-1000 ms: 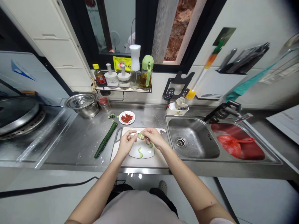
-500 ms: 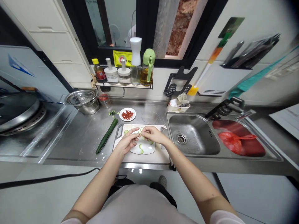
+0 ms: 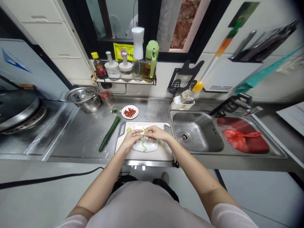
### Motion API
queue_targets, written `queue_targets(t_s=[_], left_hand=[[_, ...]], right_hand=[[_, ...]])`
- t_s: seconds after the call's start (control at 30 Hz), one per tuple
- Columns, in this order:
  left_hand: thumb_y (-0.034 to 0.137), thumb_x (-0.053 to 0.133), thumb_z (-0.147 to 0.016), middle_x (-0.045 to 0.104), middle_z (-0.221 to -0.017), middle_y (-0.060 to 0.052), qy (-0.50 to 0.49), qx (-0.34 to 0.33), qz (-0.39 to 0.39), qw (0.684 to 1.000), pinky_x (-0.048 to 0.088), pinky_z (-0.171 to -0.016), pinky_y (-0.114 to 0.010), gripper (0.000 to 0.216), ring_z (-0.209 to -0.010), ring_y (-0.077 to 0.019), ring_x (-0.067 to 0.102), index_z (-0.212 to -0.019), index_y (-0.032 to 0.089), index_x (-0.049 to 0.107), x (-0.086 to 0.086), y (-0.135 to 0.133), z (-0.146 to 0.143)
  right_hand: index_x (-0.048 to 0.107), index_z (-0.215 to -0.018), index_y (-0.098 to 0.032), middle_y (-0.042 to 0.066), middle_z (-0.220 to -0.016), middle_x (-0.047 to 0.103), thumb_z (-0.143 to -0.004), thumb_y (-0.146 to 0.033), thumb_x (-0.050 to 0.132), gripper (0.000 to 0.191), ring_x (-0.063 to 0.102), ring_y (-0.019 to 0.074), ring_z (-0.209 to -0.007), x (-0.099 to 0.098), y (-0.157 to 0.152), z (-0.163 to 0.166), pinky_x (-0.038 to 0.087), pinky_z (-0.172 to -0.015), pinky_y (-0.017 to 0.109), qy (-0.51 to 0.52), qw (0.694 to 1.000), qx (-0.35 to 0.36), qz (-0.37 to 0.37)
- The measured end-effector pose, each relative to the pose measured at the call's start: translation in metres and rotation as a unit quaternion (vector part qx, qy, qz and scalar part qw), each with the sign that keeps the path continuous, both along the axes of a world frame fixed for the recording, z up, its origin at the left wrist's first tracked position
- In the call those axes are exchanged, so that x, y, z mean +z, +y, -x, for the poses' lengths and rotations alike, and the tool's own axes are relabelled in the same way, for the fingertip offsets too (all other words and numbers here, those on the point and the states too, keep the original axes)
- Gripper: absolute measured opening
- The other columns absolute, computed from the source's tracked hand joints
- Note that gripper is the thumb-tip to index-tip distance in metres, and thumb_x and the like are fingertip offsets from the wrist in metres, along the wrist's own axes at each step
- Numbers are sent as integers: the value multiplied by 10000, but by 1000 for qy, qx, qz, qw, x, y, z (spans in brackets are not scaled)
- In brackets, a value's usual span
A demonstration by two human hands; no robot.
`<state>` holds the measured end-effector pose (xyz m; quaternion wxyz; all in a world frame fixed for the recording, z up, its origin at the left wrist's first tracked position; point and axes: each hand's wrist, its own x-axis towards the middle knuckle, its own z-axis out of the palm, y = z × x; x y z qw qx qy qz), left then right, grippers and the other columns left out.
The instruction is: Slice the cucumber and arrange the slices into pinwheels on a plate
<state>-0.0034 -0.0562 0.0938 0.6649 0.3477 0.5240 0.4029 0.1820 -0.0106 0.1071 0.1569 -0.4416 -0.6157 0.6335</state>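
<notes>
Over a white plate [image 3: 152,147] on the cutting board [image 3: 163,155], my two hands meet at the fingertips. My left hand [image 3: 131,139] is pinched at a small pale-green cucumber slice, mostly hidden by the fingers. The right hand [image 3: 155,132] pinches at the same spot from the other side. Curved cucumber slices [image 3: 143,146] lie on the plate, a few partly covered by my hands. More slices [image 3: 128,130] rest at the board's upper left. A whole cucumber [image 3: 109,134] lies slantwise on the counter, left of the board.
A small plate of chopped red pieces [image 3: 129,112] stands behind the board, beside cucumber scraps [image 3: 115,110]. A lidded steel pot [image 3: 89,103] and a red-lidded jar [image 3: 106,98] sit back left. To the right is the sink [image 3: 199,136], with a red bag [image 3: 235,140] in its second basin.
The view has tilted slightly, so the counter things appear higher. My left fingers, spread before, have drawn in toward the right fingertips. The slices on the plate look much the same.
</notes>
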Motion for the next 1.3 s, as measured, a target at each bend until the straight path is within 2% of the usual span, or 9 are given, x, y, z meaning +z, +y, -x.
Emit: queue_targets(t_s=[0.1, 0.23, 0.37, 0.5, 0.6, 0.93, 1.3], left_hand=[[296, 833, -498, 558, -598, 44, 23, -9, -22, 999, 323, -526, -177, 398, -548, -57, 474, -828, 138, 674, -22, -4, 0], [334, 834, -482, 624, -643, 8, 58, -28, -38, 997, 424, -621, -217, 365, -604, -92, 545, -725, 139, 645, -52, -8, 1], [340, 789, -572, 656, -680, -3, 193, -62, -67, 977, 430, -612, -215, 285, -611, -101, 558, -750, 148, 675, -69, -10, 2], [308, 739, -663, 675, -708, 9, 369, -115, -79, 919, 405, -613, -216, 187, -651, -118, 582, -808, 193, 714, -68, -13, 1], [293, 716, -700, 700, -751, 16, 431, -145, -77, 887, 395, -621, -221, 143, -687, -129, 607, -825, 223, 722, -62, -16, -1], [312, 652, -767, 736, -846, 25, 512, -191, -97, 832, 410, -725, -257, 121, -810, -165, 648, -859, 272, 720, -64, -20, -8], [298, 612, -799, 728, -931, -16, 553, -212, -116, 797, 424, -806, -284, 145, -973, -209, 605, -878, 261, 728, -68, -20, -14]], right_hand=[[627, -782, -160, -33, -563, 597, -738, -383, 674, 232, 551, 100, -514, -22, 0, -2, 334, -431, 172, -21, 1000, 21, 8], [607, -735, -154, -51, -524, 562, -721, -315, 670, 174, 508, 86, -494, -50, -5, 1, 373, -495, 188, -32, 999, 27, 0], [619, -743, -144, -52, -547, 559, -742, -213, 609, 69, 501, 85, -517, -62, -9, 3, 389, -551, 197, -85, 995, 32, -39], [657, -788, -133, -30, -629, 611, -752, -116, 570, 97, 520, 84, -587, -66, -13, 4, 377, -597, 186, -158, 982, 49, -97], [672, -807, -132, -12, -684, 639, -781, -151, 603, 76, 534, 92, -626, -70, -17, 5, 369, -607, 188, -198, 971, 55, -118], [681, -838, -146, 31, -829, 693, -826, -205, 611, 93, 555, 112, -708, -74, -24, 10, 342, -612, 198, -275, 947, 70, -147], [661, -838, -171, 44, -885, 688, -852, -268, 589, 121, 543, 125, -728, -72, -23, 14, 287, -563, 214, -352, 919, 97, -150]])
